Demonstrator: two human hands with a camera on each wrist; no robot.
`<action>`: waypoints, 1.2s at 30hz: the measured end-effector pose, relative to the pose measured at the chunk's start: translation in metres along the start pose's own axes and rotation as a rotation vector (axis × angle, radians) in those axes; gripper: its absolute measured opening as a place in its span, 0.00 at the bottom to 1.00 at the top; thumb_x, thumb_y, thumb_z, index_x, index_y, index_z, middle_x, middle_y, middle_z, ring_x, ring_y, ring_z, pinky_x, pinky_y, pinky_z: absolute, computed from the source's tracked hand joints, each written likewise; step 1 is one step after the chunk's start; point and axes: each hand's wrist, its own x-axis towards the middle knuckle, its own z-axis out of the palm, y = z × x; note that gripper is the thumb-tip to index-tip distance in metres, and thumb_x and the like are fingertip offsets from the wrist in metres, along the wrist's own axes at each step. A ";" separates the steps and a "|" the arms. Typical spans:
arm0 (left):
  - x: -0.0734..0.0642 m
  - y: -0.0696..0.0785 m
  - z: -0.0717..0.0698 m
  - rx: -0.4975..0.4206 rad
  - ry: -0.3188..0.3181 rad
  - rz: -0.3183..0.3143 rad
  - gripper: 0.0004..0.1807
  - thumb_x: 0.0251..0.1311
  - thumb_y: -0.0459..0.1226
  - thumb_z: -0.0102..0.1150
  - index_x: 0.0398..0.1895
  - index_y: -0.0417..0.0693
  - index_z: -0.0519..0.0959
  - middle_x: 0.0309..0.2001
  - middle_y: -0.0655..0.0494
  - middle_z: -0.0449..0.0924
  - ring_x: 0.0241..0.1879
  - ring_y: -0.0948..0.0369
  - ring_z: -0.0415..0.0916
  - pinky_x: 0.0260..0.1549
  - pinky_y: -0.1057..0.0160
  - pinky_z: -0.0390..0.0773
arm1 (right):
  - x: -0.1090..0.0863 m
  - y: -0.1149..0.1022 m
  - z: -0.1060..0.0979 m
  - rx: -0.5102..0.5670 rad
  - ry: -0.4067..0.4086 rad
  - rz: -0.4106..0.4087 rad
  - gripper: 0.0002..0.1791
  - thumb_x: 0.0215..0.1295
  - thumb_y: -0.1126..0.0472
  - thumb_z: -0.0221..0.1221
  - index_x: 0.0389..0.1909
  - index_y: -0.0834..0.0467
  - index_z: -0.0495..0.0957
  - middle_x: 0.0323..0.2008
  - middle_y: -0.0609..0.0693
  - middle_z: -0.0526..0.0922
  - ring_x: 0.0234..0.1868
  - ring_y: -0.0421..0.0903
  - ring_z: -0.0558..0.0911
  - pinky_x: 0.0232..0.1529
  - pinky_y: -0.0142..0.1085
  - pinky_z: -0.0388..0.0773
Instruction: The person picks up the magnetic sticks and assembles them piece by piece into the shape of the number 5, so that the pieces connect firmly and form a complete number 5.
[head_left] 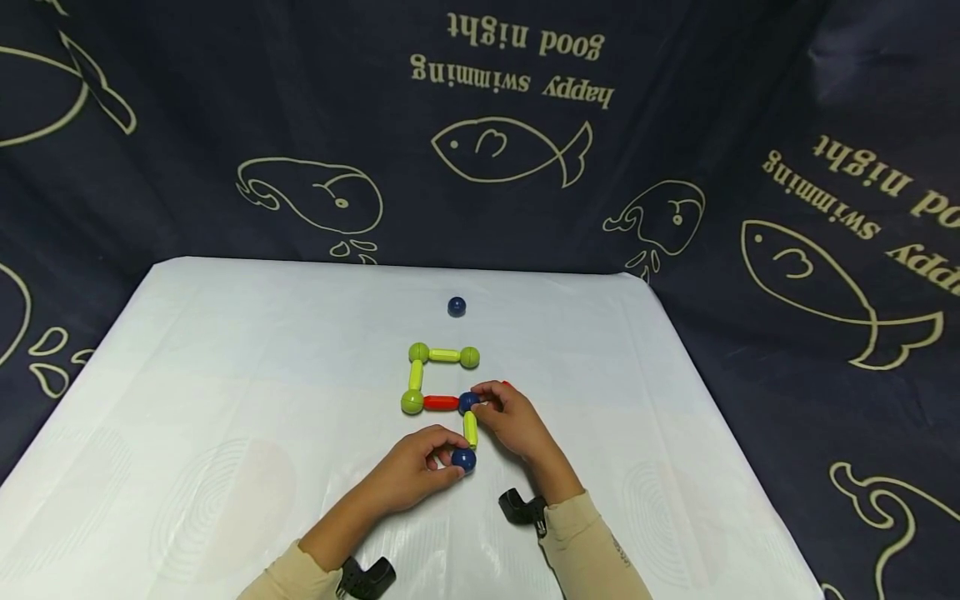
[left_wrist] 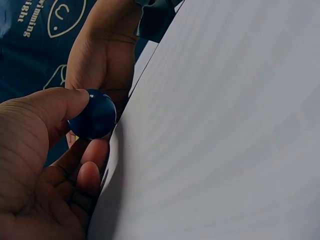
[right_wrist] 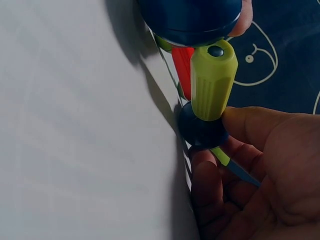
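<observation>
My left hand point(head_left: 411, 472) pinches a dark blue ball point(head_left: 466, 461) between thumb and fingers at the near end of a yellow-green rod point(head_left: 470, 429). At that rod's far end, my right hand point(head_left: 519, 423) pinches a second blue ball point(right_wrist: 202, 129) with thumb and fingertips. From this second ball a red rod point(head_left: 441, 403) runs left to a green ball point(head_left: 412, 402). Another yellow-green rod point(head_left: 416, 375) leads away from there to a green ball point(head_left: 418, 352), then a further rod point(head_left: 444, 356) to a third green ball point(head_left: 469, 357).
A loose blue ball point(head_left: 457, 307) lies beyond the joined pieces, towards the back of the white table point(head_left: 300, 333). A small red tip point(head_left: 506, 384) shows past my right hand, the rest hidden. Dark printed cloth point(head_left: 495, 225) hangs behind the table.
</observation>
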 end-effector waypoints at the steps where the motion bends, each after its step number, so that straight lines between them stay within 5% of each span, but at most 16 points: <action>1: 0.000 0.000 0.000 0.000 0.001 0.001 0.16 0.59 0.36 0.69 0.51 0.52 0.81 0.37 0.61 0.78 0.34 0.67 0.74 0.33 0.67 0.75 | 0.000 0.000 0.000 -0.004 -0.001 -0.003 0.13 0.67 0.60 0.62 0.52 0.55 0.81 0.40 0.48 0.82 0.39 0.44 0.76 0.44 0.40 0.72; 23: 0.000 0.000 0.004 -0.025 0.026 0.042 0.16 0.58 0.36 0.70 0.49 0.53 0.82 0.38 0.59 0.76 0.36 0.59 0.75 0.33 0.67 0.75 | 0.000 -0.001 0.000 -0.006 0.007 -0.022 0.13 0.68 0.60 0.62 0.51 0.57 0.81 0.40 0.49 0.81 0.39 0.44 0.76 0.44 0.40 0.72; 36: 0.000 0.002 0.005 -0.051 0.049 0.022 0.14 0.59 0.33 0.67 0.49 0.48 0.82 0.42 0.54 0.80 0.35 0.67 0.76 0.33 0.67 0.75 | 0.000 -0.002 0.000 -0.008 0.005 -0.012 0.13 0.67 0.61 0.62 0.52 0.57 0.81 0.39 0.48 0.81 0.38 0.44 0.76 0.44 0.40 0.72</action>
